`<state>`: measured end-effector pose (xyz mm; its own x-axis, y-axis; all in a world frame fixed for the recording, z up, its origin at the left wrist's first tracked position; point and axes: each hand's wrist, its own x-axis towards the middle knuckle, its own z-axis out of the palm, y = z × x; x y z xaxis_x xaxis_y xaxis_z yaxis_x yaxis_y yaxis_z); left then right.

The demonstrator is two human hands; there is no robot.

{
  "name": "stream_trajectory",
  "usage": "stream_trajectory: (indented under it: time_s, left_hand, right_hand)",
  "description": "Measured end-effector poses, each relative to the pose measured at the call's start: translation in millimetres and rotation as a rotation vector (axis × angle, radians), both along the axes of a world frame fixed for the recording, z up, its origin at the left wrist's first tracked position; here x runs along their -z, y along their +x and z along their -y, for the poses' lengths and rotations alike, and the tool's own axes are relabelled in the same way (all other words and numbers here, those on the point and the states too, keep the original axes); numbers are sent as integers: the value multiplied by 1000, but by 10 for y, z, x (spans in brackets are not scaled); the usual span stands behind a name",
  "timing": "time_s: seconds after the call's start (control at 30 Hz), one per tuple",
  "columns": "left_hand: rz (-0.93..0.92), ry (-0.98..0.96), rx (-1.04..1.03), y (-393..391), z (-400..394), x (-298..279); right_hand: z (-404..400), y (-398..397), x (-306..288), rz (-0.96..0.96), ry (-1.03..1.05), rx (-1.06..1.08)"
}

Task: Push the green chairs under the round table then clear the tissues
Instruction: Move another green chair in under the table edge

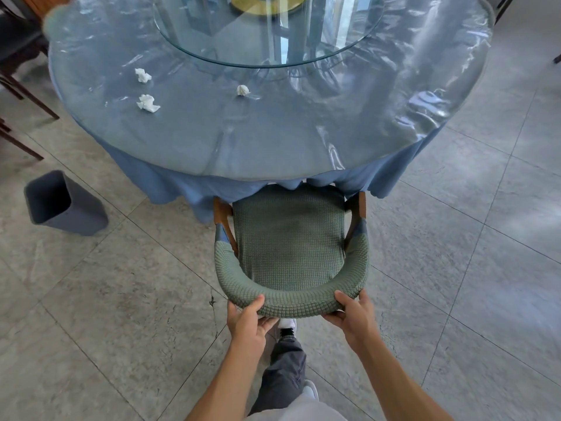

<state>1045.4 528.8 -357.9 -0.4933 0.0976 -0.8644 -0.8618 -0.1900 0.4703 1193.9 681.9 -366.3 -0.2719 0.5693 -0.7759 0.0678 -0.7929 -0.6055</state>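
My left hand (247, 322) and right hand (353, 316) gripping the curved back of one green chair (288, 247), arms outstretched, three crumpled tissues (143, 75) on the round table (273, 141), one grey bin (60, 205) alongside

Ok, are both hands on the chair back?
Touching. The head view shows the left hand and right hand each wrapped around the chair back, thumbs on top.

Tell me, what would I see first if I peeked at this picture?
Probably the green chair in the middle, its front tucked under the blue tablecloth, with the left hand and right hand gripping its curved back. Next, three crumpled white tissues lie on the shiny round table, toward its left side. A grey bin stands on the floor at the left.
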Motion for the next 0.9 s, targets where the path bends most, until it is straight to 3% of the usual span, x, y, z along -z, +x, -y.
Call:
stream_trajectory:
  time_s: [0.9]
  left_hand:
    - [11, 47, 29, -1384, -1200, -73]
  right_hand:
    - [-1302, -1435, -94, 59, 20, -21]
